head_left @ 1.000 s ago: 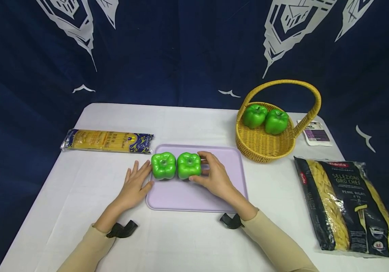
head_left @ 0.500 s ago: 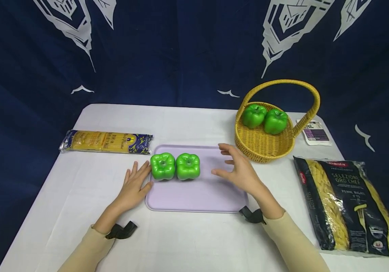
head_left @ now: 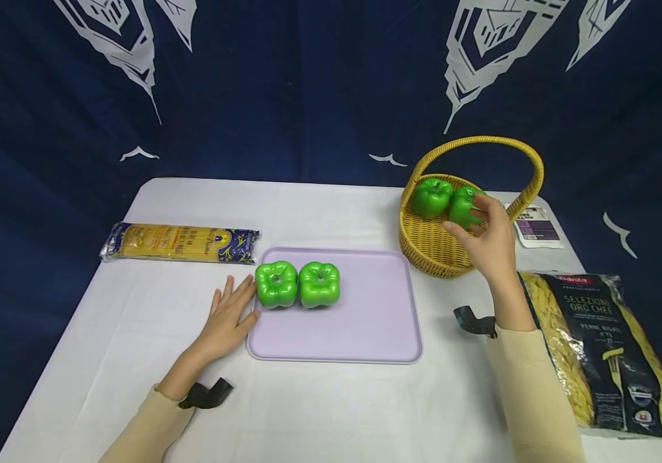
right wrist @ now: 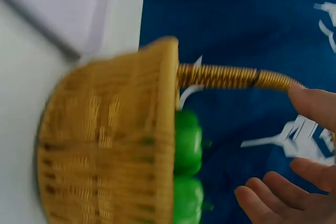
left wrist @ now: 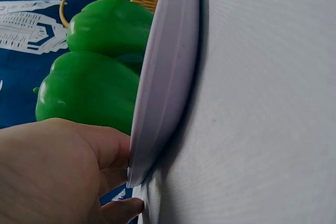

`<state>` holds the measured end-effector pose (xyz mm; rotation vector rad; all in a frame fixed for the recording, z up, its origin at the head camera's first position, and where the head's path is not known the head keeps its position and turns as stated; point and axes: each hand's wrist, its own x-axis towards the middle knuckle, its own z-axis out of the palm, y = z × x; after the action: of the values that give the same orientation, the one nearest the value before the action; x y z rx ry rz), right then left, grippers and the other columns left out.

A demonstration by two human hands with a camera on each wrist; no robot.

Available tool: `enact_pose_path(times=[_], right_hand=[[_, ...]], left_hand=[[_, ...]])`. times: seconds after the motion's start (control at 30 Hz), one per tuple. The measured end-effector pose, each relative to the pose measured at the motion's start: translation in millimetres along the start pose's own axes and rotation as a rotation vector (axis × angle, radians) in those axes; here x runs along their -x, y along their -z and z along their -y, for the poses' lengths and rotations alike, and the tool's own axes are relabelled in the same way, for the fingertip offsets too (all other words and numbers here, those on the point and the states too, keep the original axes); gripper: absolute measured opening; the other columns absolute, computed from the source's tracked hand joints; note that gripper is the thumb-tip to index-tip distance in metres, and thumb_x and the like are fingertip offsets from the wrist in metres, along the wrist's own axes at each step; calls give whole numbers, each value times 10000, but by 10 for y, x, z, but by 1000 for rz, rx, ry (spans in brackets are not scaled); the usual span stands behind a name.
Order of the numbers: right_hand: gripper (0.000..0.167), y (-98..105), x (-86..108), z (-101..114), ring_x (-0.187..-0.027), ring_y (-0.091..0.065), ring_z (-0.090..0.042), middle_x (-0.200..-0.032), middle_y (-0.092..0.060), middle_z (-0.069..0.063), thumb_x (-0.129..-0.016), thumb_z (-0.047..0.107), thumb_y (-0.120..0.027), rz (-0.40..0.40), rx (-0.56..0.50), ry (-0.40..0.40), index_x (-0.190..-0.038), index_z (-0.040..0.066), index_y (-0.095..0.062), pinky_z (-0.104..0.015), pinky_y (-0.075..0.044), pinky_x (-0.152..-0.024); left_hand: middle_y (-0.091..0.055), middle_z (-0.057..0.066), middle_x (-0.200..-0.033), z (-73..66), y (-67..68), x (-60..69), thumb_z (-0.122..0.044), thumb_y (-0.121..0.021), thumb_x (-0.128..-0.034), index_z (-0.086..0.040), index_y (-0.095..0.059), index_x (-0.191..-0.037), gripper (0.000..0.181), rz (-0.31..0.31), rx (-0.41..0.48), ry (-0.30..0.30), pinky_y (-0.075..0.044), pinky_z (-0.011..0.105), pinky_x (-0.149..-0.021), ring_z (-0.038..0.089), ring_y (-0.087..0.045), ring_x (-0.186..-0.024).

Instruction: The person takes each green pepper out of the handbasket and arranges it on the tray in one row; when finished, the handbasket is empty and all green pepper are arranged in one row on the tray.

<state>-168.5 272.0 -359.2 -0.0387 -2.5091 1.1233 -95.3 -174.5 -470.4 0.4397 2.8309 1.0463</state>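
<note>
Two green bell peppers, a left one (head_left: 276, 284) and a right one (head_left: 319, 285), stand side by side on the left part of a lilac tray (head_left: 360, 321). My left hand (head_left: 225, 321) lies with spread fingers at the tray's left edge, fingertips beside the left pepper. Over the front right of a wicker basket (head_left: 438, 254) hovers my right hand (head_left: 490, 241), fingers parted and holding nothing. Inside the basket sit two more green bell peppers, one at the left (head_left: 431, 198) and one (head_left: 463, 207) partly hidden behind the right hand's fingers.
A pack of spaghetti (head_left: 180, 242) lies behind the left hand. At the right, a large bag of penne (head_left: 608, 354) lies partly under the right forearm's line of sight. A white and purple packet (head_left: 539, 228) lies beside the basket, whose tall handle (head_left: 484, 139) arches over it.
My right hand has let go of the right pepper on the tray and moved right and away from me to the basket. The left hand has stayed at the tray's edge.
</note>
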Motion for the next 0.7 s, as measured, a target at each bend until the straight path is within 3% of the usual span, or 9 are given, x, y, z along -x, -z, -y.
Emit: enact_pose_path(times=[0.27, 0.7], right_hand=[[732, 72, -272, -206, -1334, -458, -353, -1465, -421, -189, -863, 189, -745, -63, 12, -121, -1467, 18, -370, -498, -429, -1078], [780, 53, -528, -351, -1424, -345, -343, -1540, -333, -187, -894, 289, -700, -68, 58, -209, -1511, 49, -287, -480, -320, -1163]], left_hand=[[-224, 223, -1596, 8, -4, -3, -138, -539, -958, 2, -335, -1499, 594, -3, 3, 7, 80, 673, -1149, 490, 20, -1482], [-225, 216, -1598, 24, -13, -4, -149, -537, -963, -7, -336, -1501, 592, -6, 2, 4, 76, 676, -1147, 490, 15, -1482]])
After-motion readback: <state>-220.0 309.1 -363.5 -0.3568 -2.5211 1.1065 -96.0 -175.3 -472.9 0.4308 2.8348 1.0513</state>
